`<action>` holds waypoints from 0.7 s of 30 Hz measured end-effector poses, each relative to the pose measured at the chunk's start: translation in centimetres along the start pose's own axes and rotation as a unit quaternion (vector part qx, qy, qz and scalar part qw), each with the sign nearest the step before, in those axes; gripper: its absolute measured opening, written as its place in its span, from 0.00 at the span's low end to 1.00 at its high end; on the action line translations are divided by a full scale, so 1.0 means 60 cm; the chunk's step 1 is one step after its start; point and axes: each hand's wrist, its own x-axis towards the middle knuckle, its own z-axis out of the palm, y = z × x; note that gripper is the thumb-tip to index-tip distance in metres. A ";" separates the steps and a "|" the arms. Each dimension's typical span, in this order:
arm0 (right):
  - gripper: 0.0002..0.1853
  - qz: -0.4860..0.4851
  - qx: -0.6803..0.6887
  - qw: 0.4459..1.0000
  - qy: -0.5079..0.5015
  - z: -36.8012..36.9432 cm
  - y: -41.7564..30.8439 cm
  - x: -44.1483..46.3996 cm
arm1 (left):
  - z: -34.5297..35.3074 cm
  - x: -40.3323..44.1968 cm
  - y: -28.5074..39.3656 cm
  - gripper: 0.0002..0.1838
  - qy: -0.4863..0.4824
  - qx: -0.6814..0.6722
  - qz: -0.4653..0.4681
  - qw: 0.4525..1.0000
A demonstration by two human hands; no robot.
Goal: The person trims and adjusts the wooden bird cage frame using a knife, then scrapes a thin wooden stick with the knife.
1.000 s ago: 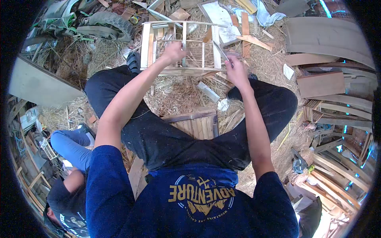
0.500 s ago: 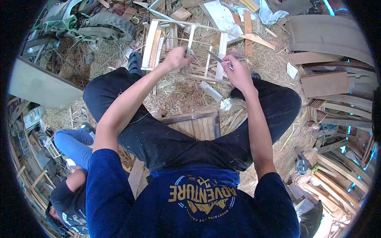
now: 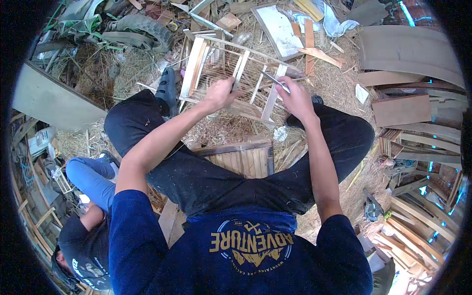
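A slatted wooden frame (image 3: 272,100) with thin bars or wires strung along it lies tilted between my feet. My left hand (image 3: 221,94) is closed at its near side, fingers around the lower end of the middle slat; the exact grip is partly hidden by the hand. In my right hand (image 3: 296,101) is a knife (image 3: 273,79), its blade pointing up and left above the frame's right part. The fingers wrap the handle close to the right end board.
A wooden panel (image 3: 241,160) lies between my legs. On the left another person (image 3: 88,241) sits low. Old tires (image 3: 142,32) and a white board (image 3: 279,32) are at the back. Stacked boards and curved panels (image 3: 408,51) line the right. Straw covers the ground.
The frame's right end has swung down toward me, so it lies more slanted. My left hand has shifted slightly down, and the knife has moved a little lower with my right hand.
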 end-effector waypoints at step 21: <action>0.21 -0.050 -0.001 0.987 0.154 -0.002 -0.065 0.072 | -0.076 0.110 -0.053 0.23 0.077 -0.246 0.052 0.965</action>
